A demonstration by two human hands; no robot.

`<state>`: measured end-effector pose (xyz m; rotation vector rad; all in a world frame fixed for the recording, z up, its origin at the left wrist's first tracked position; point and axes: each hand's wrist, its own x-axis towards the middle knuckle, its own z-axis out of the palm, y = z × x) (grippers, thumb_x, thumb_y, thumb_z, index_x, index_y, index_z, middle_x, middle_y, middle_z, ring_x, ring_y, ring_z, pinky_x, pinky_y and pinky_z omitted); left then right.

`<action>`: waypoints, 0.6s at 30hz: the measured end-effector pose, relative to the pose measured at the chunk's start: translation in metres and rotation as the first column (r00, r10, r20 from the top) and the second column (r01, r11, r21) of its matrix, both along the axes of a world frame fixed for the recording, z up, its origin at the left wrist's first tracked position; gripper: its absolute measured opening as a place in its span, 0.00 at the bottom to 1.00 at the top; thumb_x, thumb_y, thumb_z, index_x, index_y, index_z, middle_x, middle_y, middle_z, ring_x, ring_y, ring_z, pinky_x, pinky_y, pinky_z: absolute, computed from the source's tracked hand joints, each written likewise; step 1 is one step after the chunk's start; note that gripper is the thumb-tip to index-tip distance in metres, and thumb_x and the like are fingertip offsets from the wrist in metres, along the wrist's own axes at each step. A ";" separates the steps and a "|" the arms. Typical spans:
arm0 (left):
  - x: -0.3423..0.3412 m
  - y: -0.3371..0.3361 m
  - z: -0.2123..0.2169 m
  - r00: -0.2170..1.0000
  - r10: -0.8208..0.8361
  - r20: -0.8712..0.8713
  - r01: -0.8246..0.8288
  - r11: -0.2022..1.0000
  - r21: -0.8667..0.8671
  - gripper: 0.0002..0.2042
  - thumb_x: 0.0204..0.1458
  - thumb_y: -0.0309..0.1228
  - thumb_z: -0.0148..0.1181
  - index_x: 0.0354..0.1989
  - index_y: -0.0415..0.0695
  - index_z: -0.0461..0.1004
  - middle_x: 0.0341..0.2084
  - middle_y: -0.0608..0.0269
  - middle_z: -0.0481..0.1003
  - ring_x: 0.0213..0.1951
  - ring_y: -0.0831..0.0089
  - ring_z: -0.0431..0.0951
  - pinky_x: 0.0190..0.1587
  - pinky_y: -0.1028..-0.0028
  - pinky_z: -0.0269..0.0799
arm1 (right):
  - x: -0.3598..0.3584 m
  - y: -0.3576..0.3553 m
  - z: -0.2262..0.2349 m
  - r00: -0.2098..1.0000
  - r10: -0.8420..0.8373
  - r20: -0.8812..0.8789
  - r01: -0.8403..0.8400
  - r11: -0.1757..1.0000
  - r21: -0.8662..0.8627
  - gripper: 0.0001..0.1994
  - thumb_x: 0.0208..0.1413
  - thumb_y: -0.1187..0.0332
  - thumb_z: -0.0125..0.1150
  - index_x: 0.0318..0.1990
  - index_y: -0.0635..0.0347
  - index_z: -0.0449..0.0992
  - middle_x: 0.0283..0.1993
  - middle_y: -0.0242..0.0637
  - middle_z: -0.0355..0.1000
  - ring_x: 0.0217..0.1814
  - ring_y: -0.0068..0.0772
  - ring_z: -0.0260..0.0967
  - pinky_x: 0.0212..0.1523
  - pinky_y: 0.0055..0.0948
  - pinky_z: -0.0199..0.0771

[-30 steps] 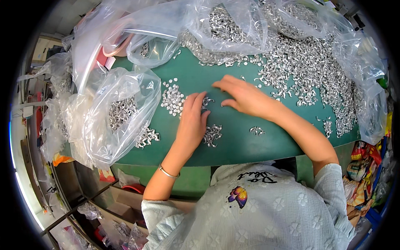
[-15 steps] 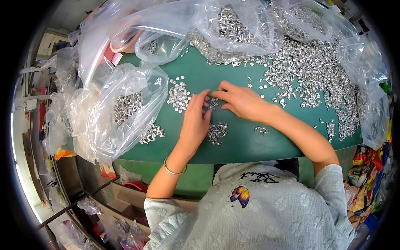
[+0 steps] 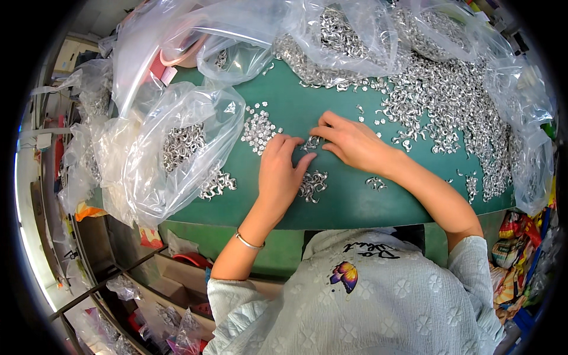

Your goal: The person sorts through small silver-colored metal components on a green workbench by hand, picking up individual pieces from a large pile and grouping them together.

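Toward eleven o'clock from the chest (image 3: pixel 378 296), on the desk (image 3: pixel 346 210): curved silver pieces (image 3: pixel 310 142) | left hand (image 3: pixel 279 168), right hand (image 3: pixel 356 143) apart, flanking them (cannot tell whether either pinches any) | probably light, stiff, slippery; best held mid-curve

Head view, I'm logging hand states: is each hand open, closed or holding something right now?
Left hand: open, thumb spread.
Right hand: beside small silver pieces; grip cannot be told.

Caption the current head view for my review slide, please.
Left hand and right hand flank a small cluster of silvery pieces on a green tabletop, clear plastic bags nearby.
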<state>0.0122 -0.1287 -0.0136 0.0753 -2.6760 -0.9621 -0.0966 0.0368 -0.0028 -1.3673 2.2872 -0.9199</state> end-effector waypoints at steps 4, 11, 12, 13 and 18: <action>-0.003 0.001 -0.004 0.999 0.034 0.002 -0.034 0.999 0.010 0.09 0.42 0.21 0.66 0.31 0.36 0.74 0.28 0.58 0.71 0.30 0.65 0.72 0.35 0.70 0.70 | 0.000 0.001 -0.002 0.999 -0.005 0.035 0.006 1.000 -0.024 0.18 0.49 0.77 0.60 0.50 0.58 0.71 0.45 0.39 0.64 0.42 0.45 0.67 0.40 0.40 0.69; -0.008 0.005 -0.001 0.998 0.048 -0.035 -0.044 0.993 0.110 0.07 0.42 0.20 0.64 0.30 0.36 0.74 0.26 0.59 0.71 0.28 0.67 0.71 0.32 0.71 0.68 | 0.000 -0.001 0.002 1.000 -0.005 0.022 0.005 1.000 -0.002 0.17 0.50 0.76 0.60 0.50 0.55 0.73 0.43 0.38 0.64 0.40 0.43 0.67 0.38 0.40 0.68; -0.008 0.006 0.001 0.997 0.050 -0.062 -0.042 0.990 0.131 0.06 0.43 0.19 0.64 0.30 0.36 0.74 0.25 0.61 0.72 0.26 0.71 0.71 0.30 0.74 0.68 | -0.001 -0.002 0.000 1.000 0.003 0.012 -0.003 1.000 -0.007 0.17 0.51 0.75 0.60 0.50 0.55 0.73 0.43 0.38 0.64 0.39 0.43 0.67 0.37 0.39 0.68; -0.008 0.006 0.003 0.997 0.071 -0.023 -0.066 0.982 0.179 0.06 0.44 0.19 0.63 0.31 0.37 0.74 0.24 0.62 0.72 0.24 0.74 0.70 0.29 0.76 0.67 | -0.002 -0.002 -0.002 1.000 0.006 0.003 -0.006 1.000 -0.010 0.16 0.51 0.75 0.60 0.49 0.56 0.74 0.43 0.38 0.64 0.39 0.43 0.67 0.37 0.39 0.68; -0.002 -0.005 0.008 0.984 0.133 0.119 -0.171 0.890 0.422 0.05 0.47 0.19 0.61 0.33 0.38 0.75 0.21 0.69 0.73 0.20 0.86 0.63 0.22 0.83 0.59 | -0.004 -0.002 -0.006 1.000 -0.008 0.011 0.008 1.000 -0.017 0.14 0.50 0.72 0.61 0.46 0.56 0.75 0.40 0.38 0.66 0.40 0.43 0.69 0.38 0.40 0.70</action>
